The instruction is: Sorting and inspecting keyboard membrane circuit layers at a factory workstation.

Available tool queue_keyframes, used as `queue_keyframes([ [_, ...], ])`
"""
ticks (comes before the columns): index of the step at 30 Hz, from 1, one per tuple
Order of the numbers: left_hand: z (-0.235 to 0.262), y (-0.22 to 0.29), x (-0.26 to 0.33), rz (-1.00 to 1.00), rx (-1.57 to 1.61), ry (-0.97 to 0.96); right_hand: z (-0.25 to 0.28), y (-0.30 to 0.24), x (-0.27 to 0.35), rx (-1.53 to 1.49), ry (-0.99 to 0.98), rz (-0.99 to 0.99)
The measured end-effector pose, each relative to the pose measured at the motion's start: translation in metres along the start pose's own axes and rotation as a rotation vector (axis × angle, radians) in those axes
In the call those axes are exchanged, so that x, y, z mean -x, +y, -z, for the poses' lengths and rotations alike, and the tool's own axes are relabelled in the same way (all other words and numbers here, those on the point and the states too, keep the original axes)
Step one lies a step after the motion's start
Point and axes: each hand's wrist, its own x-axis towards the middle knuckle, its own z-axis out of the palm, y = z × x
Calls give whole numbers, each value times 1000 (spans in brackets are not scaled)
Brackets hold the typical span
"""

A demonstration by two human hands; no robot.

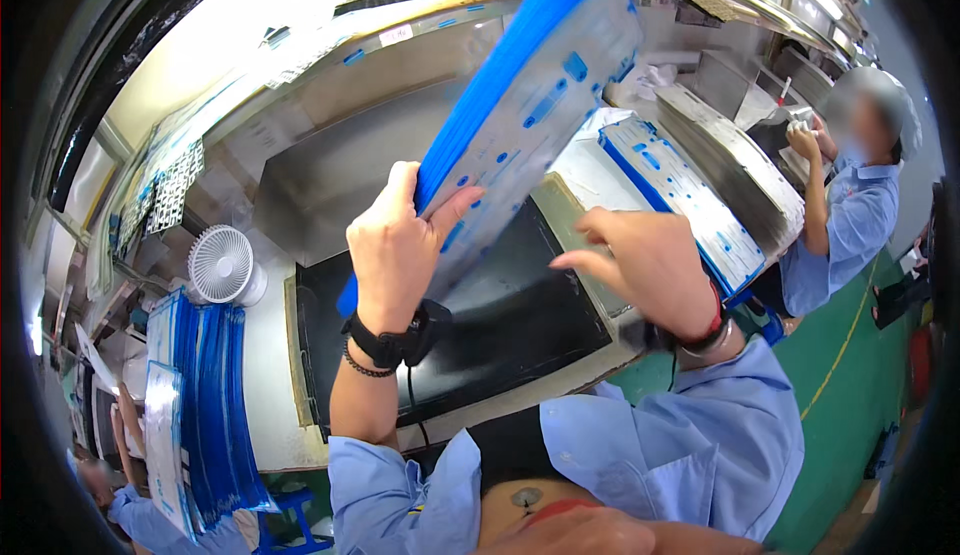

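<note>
- Your left hand (395, 245) is closed around the lower edge of a stack of blue-edged panels (530, 95), thumb on the near face and fingers wrapped behind — a firm hold.
- The stack is up off the table (270, 355), tilted so its far end rises toward the top of the view, well above the black mat (500, 325) in front of you.
- Your right hand (640, 265) is open, fingers loosely spread and pointing left toward the stack's lower right edge; it holds nothing, and I cannot tell whether a fingertip touches the panels.
- As I judge it, you are mid-handling: the stack is lifted and not set down anywhere, and the mat under it lies bare.
- To the right, beside the mat, a second pile of blue-and-white panels (680, 195) lies flat on the table — whether those are finished or waiting, the view does not say.
- On the left, more blue panels (200, 405) stand on edge in a row, near a small white fan (222, 265).
- So some piles sit on each side and one is in your hand; how many are dealt with I cannot tell.
- A co-worker in a blue coat (850, 215) stands at the far right, hands up at their own station — apart from yours.
</note>
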Motion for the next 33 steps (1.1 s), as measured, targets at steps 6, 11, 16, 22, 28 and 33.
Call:
queue_keyframes([
  [6, -10, -5, 14, -390, -317, -50, -44, -28, -80, 217, 638, 782],
  [11, -24, -3, 26, -443, -216, -249, -51, 0, -56, 288, 354, 663],
  [16, -39, 18, 16, -395, -132, -410, -39, 32, -47, 213, 121, 539],
  [22, -1, 3, -6, -281, -152, -261, -8, 80, -48, 150, -216, 83],
  [28, 46, -68, 56, 204, 27, -288, 28, 207, -38, 333, 15, 269],
  [33, 60, -128, 94, 448, 155, -209, 26, 260, -26, -224, 0, -681],
])
